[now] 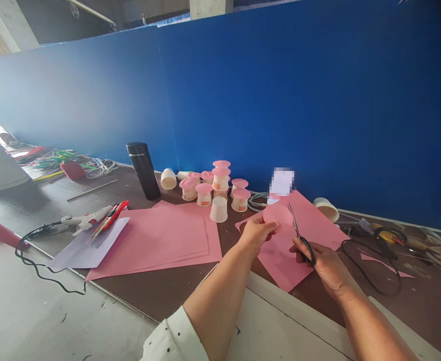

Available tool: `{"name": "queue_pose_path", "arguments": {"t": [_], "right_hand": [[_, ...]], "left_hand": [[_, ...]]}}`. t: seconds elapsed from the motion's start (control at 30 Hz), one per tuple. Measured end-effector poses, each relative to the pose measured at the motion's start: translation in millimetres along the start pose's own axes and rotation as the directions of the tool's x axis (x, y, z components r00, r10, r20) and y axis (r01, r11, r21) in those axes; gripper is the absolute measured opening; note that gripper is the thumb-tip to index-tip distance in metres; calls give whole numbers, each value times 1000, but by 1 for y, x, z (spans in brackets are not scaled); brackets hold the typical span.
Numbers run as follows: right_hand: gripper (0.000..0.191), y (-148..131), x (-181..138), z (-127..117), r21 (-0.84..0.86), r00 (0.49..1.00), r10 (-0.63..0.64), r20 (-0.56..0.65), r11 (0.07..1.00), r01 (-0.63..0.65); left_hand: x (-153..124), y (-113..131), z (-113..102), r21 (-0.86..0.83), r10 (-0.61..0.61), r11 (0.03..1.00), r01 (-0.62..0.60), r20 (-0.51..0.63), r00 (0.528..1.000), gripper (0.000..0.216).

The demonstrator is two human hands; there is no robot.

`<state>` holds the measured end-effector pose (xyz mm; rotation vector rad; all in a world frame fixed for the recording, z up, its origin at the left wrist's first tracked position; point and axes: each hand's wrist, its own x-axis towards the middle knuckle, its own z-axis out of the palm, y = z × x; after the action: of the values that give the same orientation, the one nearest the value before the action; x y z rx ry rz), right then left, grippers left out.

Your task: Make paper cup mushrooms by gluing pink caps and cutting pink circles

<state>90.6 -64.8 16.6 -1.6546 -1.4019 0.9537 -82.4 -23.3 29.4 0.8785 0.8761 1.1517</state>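
My left hand [258,231] pinches a round piece of pink paper [276,213] at its lower edge. Black-handled scissors [307,246] are in my right hand [324,265], with the blades [294,219] pointing up along the right edge of that disc. Whether the blades touch the paper is hard to tell. Beneath both hands lies a large pink sheet [288,268]. Beyond my left hand stand several paper cups with pink disc roofs and drawn windows, one of them a little house [241,199]. A plain white cup [219,210] stands upside down in front of them.
Left of my hands lie stacked pink sheets [160,233], with a white sheet [111,245], a glue gun [88,218] and a red utility knife [109,220]. A black flask [143,170] stands by the blue partition [280,100]. Cables [371,281] and a cup [326,209] lie right.
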Motion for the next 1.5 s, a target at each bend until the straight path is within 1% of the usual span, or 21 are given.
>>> {"name": "queue_pose_path", "arguments": {"t": [0.33,0.57,0.8,0.97,1.07,1.17,1.27,1.33,1.5], "right_hand": [[47,2,0,0,32,1000,21,11,999,-22],[47,-1,-1,-1,11,1000,21,20,1000,-21],[47,4,2,-2,4,1000,8,3,1000,-8],[45,4,2,-2,25,999,34,24,999,-35],[47,2,1,-1,27,999,46,18,999,-47],[51,0,0,0,13,999,51,10,999,-52],[51,0,0,-1,8,999,43,30,999,-43],[51,0,-1,-2,7,998,42,48,999,-42],[50,1,-3,-2,24,999,9,46,1000,-10]], "left_hand": [[-1,1,1,20,-4,1000,4,-11,1000,30],[0,0,1,11,-3,1000,3,0,1000,32],[-1,0,1,-7,13,1000,-13,21,1000,35],[0,-1,1,-21,25,999,-24,43,999,37],[0,-1,1,-40,28,999,-26,52,998,37],[-1,-1,2,-47,19,999,-17,51,999,38],[-1,-1,2,-40,16,999,-14,51,999,39],[0,-1,2,-27,14,1000,-13,37,999,40],[1,-2,0,-13,24,1000,-24,-5,1000,36]]}}
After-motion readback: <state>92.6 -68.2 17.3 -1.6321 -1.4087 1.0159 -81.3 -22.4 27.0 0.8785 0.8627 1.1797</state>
